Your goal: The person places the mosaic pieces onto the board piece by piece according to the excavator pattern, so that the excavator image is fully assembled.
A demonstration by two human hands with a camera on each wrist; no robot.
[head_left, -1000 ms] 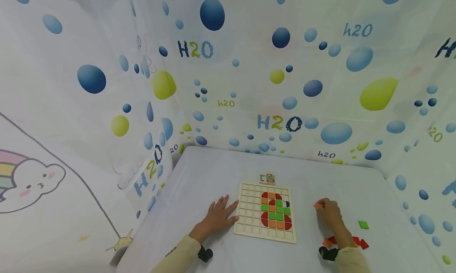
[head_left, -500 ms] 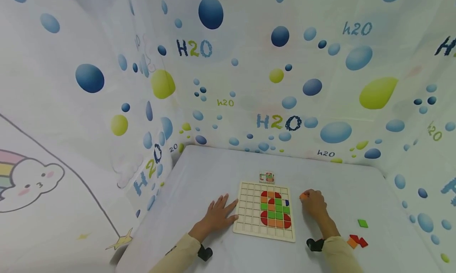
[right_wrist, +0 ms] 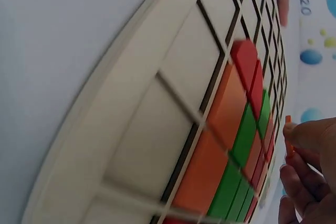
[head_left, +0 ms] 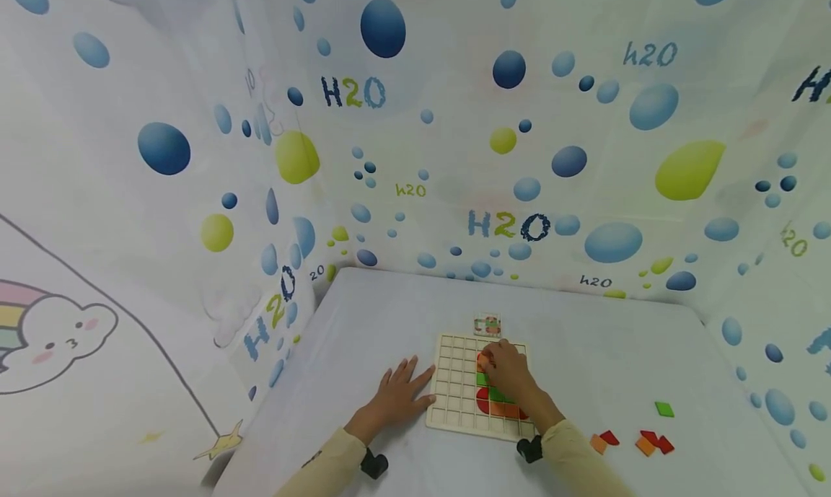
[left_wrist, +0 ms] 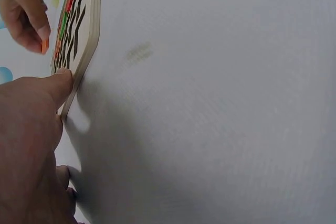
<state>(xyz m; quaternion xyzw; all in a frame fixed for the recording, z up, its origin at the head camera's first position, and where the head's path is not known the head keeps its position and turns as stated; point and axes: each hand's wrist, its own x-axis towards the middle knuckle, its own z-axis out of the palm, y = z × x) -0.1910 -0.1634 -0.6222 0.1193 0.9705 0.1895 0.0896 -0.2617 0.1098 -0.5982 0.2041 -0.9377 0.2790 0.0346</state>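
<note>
A wooden grid board (head_left: 452,381) lies on the table, with red, orange and green tiles set in its right part. In the head view my right hand (head_left: 511,373) is over the board's upper right and covers some tiles. Thumb and fingers pinch a small orange tile (right_wrist: 289,139), seen edge-on in the right wrist view and raised above the board. My left hand (head_left: 397,397) rests with spread, straight fingers at the board's left side. Its thumb (left_wrist: 62,81) touches the board's edge in the left wrist view.
A small picture card (head_left: 487,324) lies just behind the board. On the right of the table are a green tile (head_left: 664,409), an orange tile (head_left: 645,446) and several other red and orange pieces. Patterned curtains (head_left: 441,151) enclose the table's back and sides.
My right hand has carried the orange tile leftward from the table right of the board to above the board. The left hand stays in place at the board's left edge.
</note>
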